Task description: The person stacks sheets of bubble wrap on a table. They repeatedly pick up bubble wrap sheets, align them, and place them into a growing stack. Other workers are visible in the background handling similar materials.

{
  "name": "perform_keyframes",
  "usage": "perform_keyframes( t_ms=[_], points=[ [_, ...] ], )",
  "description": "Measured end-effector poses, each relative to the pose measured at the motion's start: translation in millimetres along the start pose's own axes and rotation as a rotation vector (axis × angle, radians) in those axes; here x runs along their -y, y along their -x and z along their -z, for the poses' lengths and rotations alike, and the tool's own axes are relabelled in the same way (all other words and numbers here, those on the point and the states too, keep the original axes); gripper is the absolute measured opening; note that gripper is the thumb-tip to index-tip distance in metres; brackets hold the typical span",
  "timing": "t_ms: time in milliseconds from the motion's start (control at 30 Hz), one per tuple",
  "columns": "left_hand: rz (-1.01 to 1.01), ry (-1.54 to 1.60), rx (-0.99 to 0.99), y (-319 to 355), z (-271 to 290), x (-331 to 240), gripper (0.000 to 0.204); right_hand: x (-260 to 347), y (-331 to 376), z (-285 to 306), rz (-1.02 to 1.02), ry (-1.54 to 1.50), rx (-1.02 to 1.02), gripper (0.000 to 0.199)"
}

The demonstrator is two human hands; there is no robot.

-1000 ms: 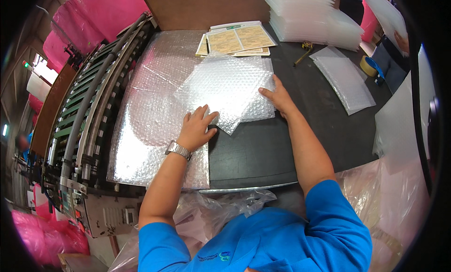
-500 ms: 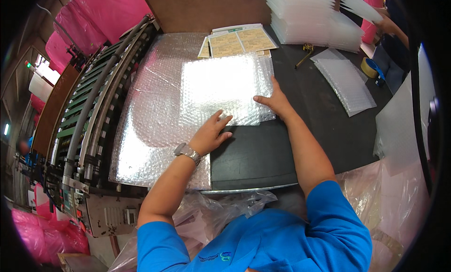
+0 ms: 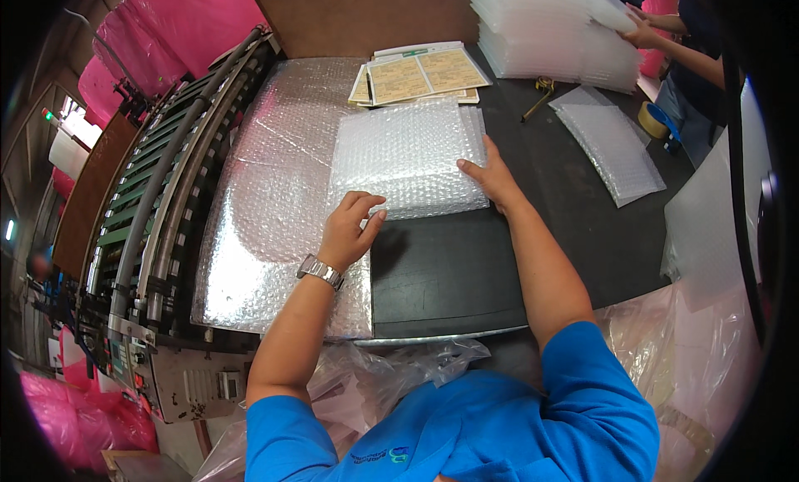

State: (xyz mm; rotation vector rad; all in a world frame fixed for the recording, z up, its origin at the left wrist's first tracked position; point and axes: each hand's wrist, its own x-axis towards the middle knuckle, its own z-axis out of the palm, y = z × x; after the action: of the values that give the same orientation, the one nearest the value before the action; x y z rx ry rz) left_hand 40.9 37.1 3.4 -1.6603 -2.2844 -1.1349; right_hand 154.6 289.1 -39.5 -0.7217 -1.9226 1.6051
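Note:
A folded stack of bubble-wrap bags lies flat on the black table. My left hand rests with curled fingers on the stack's near left corner. My right hand presses flat on its near right edge. Under and left of the stack spreads a large bubble-wrap sheet coming off the machine.
A roller machine runs along the left. Tan printed sheets lie at the back. A tall pile of bubble bags is handled by another person's hands. One loose bubble bag and a tape roll sit right.
The bubble-wrap piece, lifted and slanted a second ago, has been laid flat and squared. Both my hands slid to its near edge.

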Motion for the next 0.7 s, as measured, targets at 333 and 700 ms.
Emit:
perform_keyframes(
  t_ms=[333,700],
  points=[
    [-0.036,-0.018,-0.033,-1,-1,4,0.02,-7,-5,0,-0.014,-0.032,0.001,0.087],
    [0.004,0.0,-0.019,0,1,2,0.017,-11,-7,-1,0.003,0.006,0.0,0.086]
  ],
)
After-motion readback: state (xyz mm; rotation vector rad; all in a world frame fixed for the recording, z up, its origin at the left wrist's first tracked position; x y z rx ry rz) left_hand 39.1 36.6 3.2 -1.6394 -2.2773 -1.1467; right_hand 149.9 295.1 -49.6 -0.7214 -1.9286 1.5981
